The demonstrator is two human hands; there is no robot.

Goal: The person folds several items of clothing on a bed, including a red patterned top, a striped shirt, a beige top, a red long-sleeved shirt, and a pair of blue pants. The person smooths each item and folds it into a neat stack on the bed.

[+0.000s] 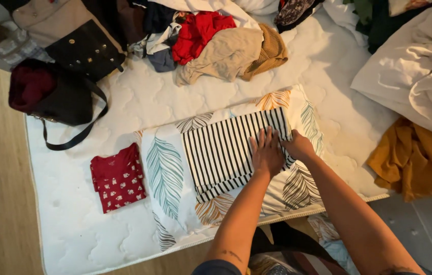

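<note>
Centrally in the frame, a folded black-and-white striped garment [226,150] lies on a feather-print pillow [167,175], which gives a flat base on the bed [73,234]. Left hand [267,153] presses it flat, fingers spread, gripping nothing; right hand [298,146] rests at its right edge, grip unclear. A folded red top [118,178] sits apart at lower left, unsorted clothes [216,43] heaped at top.
</note>
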